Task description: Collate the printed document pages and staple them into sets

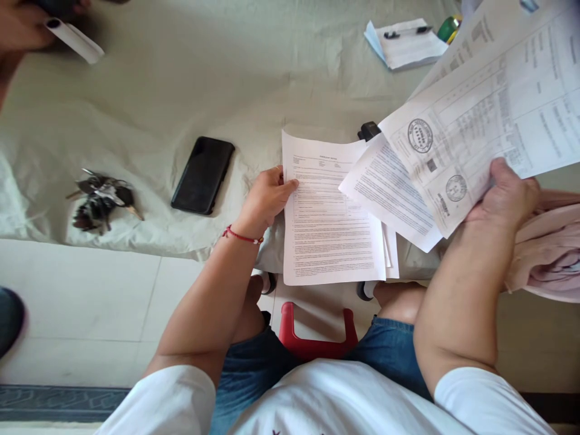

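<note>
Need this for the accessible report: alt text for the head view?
Seated person's left hand presses a printed document on a cloth-covered surface, while the right hand lifts stamped forms. A black phone and a key bunch lie left.

Printed sheet [333, 211] under the left hand [267, 199]: white, dense black lines of text.
Stamped sheets [489, 103] held in the right hand [507, 196]: white, grey-black table grids, round dark stamps.
Bracelet [242, 237] on the left wrist: red cord.
Phone [202, 175] left of the left hand: glossy black.
Keys [100, 199] further left: dark grey and silver, one brass-coloured.
Cloth [181, 78] beyond both hands: pale grey-green, plain, creased.
Fabric [550, 248] beside the right hand: pale pink.
Stool [312, 341] below the hands: red.
Shorts [254, 368]: blue denim.
Shirt [335, 399]: white.
Pen [408, 31] far above the right hand: black.
</note>
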Available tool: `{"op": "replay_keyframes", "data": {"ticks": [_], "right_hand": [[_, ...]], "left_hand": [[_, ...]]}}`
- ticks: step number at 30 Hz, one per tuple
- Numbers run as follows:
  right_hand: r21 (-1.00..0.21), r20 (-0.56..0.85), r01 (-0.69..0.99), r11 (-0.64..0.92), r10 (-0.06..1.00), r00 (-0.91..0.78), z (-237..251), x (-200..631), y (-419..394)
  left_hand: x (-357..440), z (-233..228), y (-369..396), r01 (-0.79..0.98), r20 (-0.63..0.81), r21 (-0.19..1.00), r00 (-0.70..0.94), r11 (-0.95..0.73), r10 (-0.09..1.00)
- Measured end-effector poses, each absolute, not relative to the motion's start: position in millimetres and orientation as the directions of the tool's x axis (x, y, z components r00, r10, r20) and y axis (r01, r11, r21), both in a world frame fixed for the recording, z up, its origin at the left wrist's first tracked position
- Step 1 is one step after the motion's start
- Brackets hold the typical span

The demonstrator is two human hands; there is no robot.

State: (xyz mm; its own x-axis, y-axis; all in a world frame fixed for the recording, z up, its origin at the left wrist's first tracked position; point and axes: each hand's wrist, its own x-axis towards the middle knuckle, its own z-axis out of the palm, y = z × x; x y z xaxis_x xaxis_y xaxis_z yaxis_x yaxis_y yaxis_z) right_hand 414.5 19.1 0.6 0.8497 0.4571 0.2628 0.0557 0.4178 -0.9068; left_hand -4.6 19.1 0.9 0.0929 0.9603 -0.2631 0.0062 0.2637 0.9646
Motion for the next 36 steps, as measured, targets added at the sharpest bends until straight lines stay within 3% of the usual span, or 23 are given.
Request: {"op": "replay_keyframes", "data": {"ticks": [4, 14, 23, 26, 32, 36], "right_hand": [[-0.907, 0.265, 0.062, 0.416, 0.450, 0.853, -2, 417, 20], [-0.934, 0.201, 0.018, 0.358, 0.482, 0.853, 6, 412, 14], [-0.934, 0.202, 0.037, 0.354, 0.442, 0.874, 7, 400, 15], [-0.953, 0.191, 0.030, 0.303, 0.520, 0.833, 7, 388, 10], [-0.996, 0.077, -0.009, 0.091, 0.891, 0.448, 15, 344, -9], [-1.000, -0.027, -0.021, -0.022, 0.961, 0.274, 15, 325, -12]], "left_hand": [[-5, 8, 19, -0.038, -0.336, 0.938, 0.132, 0.344, 0.932], [-4, 8, 19, -0.062, -0.349, 0.932, 0.112, 0.357, 0.930], [-7, 3, 23, -0.067, -0.327, 0.939, 0.124, 0.337, 0.937], [-8, 1, 23, -0.059, -0.329, 0.939, 0.129, 0.338, 0.936], [-9, -4, 23, -0.096, -0.307, 0.943, 0.111, 0.317, 0.945], [-8, -5, 23, -0.109, -0.301, 0.944, 0.094, 0.311, 0.949]]}}
